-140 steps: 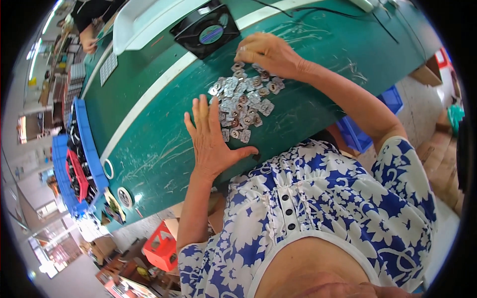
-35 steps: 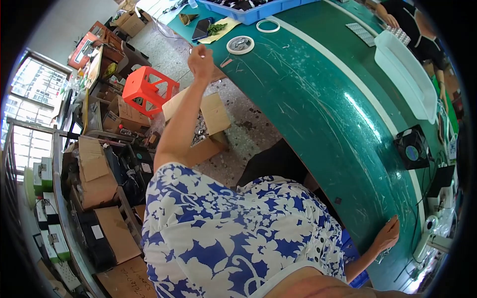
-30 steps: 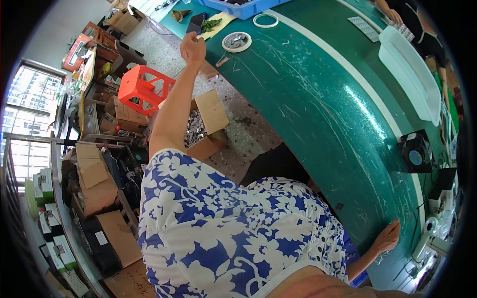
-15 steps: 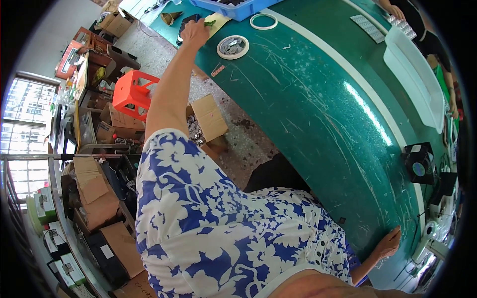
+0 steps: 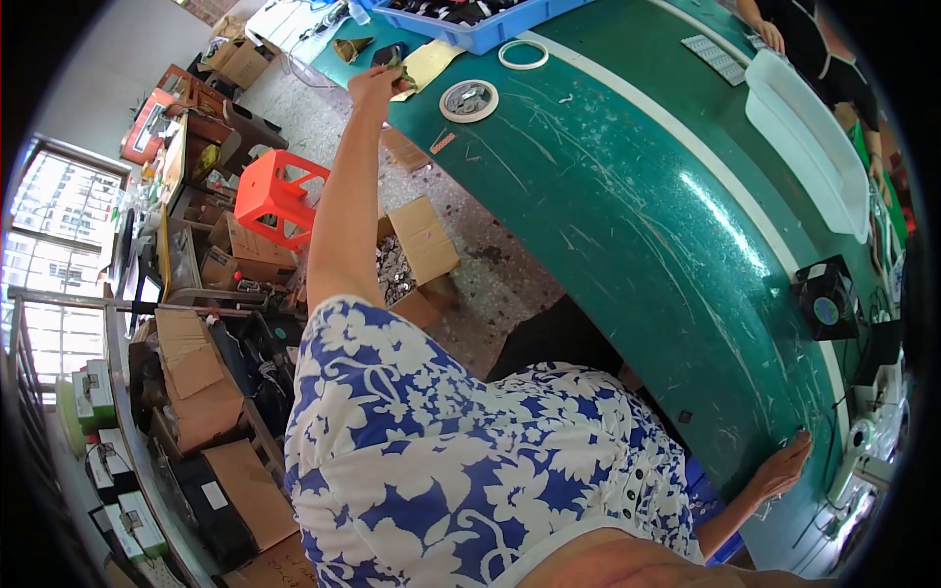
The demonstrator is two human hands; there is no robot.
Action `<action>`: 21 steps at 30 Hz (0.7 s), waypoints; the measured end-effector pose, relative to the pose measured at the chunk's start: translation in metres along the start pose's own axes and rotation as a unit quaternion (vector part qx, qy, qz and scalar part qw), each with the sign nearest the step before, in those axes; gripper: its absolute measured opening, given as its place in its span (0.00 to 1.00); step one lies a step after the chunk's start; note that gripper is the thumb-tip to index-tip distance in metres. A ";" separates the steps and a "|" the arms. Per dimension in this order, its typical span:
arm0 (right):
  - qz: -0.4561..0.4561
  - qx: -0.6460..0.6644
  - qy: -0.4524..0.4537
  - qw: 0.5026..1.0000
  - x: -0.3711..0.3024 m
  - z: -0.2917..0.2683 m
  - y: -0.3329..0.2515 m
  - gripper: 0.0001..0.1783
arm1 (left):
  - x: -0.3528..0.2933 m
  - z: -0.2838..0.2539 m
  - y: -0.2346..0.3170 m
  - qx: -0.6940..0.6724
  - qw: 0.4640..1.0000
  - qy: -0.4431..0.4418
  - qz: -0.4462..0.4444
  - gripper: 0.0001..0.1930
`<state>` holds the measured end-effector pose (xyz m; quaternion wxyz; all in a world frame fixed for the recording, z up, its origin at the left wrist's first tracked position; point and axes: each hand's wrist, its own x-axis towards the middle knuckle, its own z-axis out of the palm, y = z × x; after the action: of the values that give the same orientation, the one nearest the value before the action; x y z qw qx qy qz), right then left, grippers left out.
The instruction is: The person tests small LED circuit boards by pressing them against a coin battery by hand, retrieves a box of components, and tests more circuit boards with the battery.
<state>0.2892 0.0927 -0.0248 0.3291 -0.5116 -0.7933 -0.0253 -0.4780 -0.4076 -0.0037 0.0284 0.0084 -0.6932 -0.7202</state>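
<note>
My left arm reaches to the far left end of the green table. There my left hand is closed on a small green thing with a reddish spot, whose kind I cannot make out. Under and beside it lies a yellow sheet of paper; a dark phone-like object is just behind. To its right, a white ring-shaped roll encircles small grey pieces. My right hand rests on the table at the near right, fingers stretched out, with nothing visible in it.
A blue crate of dark items stands at the far edge, near another ring. Right of the table's middle are a long white tray and a black fan. A red stool and an open carton stand left. Another person works far right.
My left hand has drawn back slightly from the dark object, and the green thing now hangs lower beside it. My right hand has shifted a little up and right. The view has moved slightly.
</note>
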 end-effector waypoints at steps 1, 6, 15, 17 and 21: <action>-0.002 0.008 -0.001 1.000 0.004 0.004 0.009 0.23 | -0.021 -0.015 0.001 0.002 1.000 0.006 0.006 0.07; -0.033 0.076 0.059 0.995 0.010 0.002 -0.001 0.16 | -0.157 -0.011 -0.002 -0.399 0.904 -0.125 -0.089 0.09; -0.198 0.357 -0.207 0.889 -0.031 0.004 -0.169 0.10 | -0.143 0.024 0.023 0.183 0.967 -0.004 0.179 0.21; -0.245 0.342 -0.199 0.885 -0.037 -0.001 -0.175 0.10 | -0.076 0.012 0.005 0.378 0.909 0.024 0.175 0.20; -0.241 0.320 -0.247 0.882 -0.040 -0.002 -0.182 0.11 | 0.002 -0.026 -0.007 0.585 0.724 0.025 0.363 0.18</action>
<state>0.1500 -0.0263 0.0081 0.2517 -0.1608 -0.9127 0.2790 -0.4789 -0.4332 -0.0113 0.2949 -0.2111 -0.9259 -0.1055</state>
